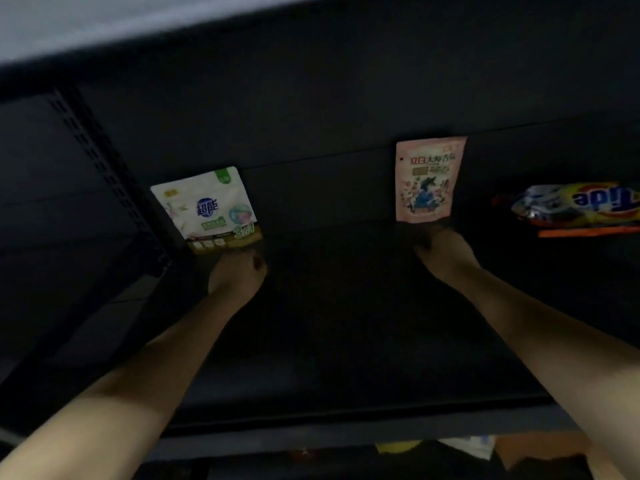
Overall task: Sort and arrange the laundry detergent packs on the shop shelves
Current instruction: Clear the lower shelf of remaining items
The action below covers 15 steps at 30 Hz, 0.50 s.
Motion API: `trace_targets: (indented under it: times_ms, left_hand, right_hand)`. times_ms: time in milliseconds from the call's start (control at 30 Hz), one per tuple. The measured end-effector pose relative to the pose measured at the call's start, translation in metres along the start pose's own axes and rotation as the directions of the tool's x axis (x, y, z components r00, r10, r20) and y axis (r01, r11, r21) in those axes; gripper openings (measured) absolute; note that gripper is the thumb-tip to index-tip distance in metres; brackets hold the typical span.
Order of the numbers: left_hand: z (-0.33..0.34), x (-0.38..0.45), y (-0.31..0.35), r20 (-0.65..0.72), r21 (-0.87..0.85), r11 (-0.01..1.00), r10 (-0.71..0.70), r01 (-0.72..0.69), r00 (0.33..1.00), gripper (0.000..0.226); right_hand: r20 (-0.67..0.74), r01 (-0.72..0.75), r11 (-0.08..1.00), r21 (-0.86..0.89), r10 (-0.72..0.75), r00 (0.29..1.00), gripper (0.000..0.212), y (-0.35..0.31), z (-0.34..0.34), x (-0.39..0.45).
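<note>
At the far left a slotted upright post marks the side edge of the dark shelf, and the white pack stands just beside it, at the far edge of the shelf against the back panel. This pack is upright with its long axis vertical, leaning a little to the left, its printed face turned toward the viewer. The left hand is at the pack's bottom edge with fingers curled; it seems to pinch the lower rim, though the dim light hides the fingertips.

Between the two packs the shelf is bare and dark, a wide stretch of open room running from the back panel to the near lip.

The pink pack stands upright against the back panel too, long axis vertical, face forward. The right hand meets its bottom edge, fingers reaching under or around it; whether it grips cannot be told.

Right of that, near but apart, an orange bag lies flat on its side, its long axis running left to right and its lettering upside down. Below the near lip, blurred goods show on a lower level.
</note>
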<state>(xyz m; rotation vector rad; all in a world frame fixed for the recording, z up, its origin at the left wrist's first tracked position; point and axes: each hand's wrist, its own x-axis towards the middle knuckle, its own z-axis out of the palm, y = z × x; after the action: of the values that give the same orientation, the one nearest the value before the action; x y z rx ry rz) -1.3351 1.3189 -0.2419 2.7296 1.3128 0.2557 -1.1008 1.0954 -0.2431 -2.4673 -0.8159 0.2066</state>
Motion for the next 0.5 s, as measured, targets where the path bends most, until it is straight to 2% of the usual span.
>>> trace_targets:
  times_ms: [67,133,167,233,267,333,433,500]
  left_hand:
    - [-0.002,0.018,-0.021,-0.062,-0.089,0.986,-0.144,0.139,0.988,0.029]
    - [-0.004,0.037,-0.05,-0.05,-0.269,0.932,-0.265,0.242,0.963,0.041]
    - [-0.005,0.046,-0.064,-0.017,-0.424,0.86,-0.321,0.284,0.947,0.052]
    - [-0.008,0.062,-0.087,0.085,-0.727,0.6,-0.404,0.334,0.911,0.088]
    - [-0.01,0.069,-0.095,0.117,-0.823,0.468,-0.414,0.322,0.903,0.096]
    - [-0.014,0.082,-0.103,0.12,-0.908,0.322,-0.413,0.269,0.903,0.082]
    - [-0.011,0.091,-0.103,0.114,-0.902,0.34,-0.407,0.267,0.906,0.083]
    - [-0.006,0.083,-0.096,0.081,-0.918,0.343,-0.33,0.2,0.941,0.071]
  right_hand:
    - [-0.16,-0.071,0.989,0.128,0.091,0.983,0.034,0.006,-0.008,0.023]
    - [-0.226,-0.168,0.943,0.288,0.237,0.945,0.051,0.01,-0.015,0.044]
    - [-0.209,-0.207,0.895,0.395,0.307,0.928,0.061,0.011,-0.017,0.053]
    - [-0.13,-0.232,0.797,0.557,0.359,0.924,0.074,0.009,-0.019,0.068]
    - [-0.096,-0.217,0.753,0.622,0.348,0.933,0.076,0.008,-0.019,0.074]
    - [-0.047,-0.192,0.694,0.694,0.309,0.95,0.081,0.011,-0.014,0.086]
    - [-0.065,-0.154,0.75,0.643,0.254,0.965,0.095,0.036,0.009,0.126]
    - [-0.07,-0.123,0.743,0.658,0.223,0.972,0.077,0.016,0.007,0.097]
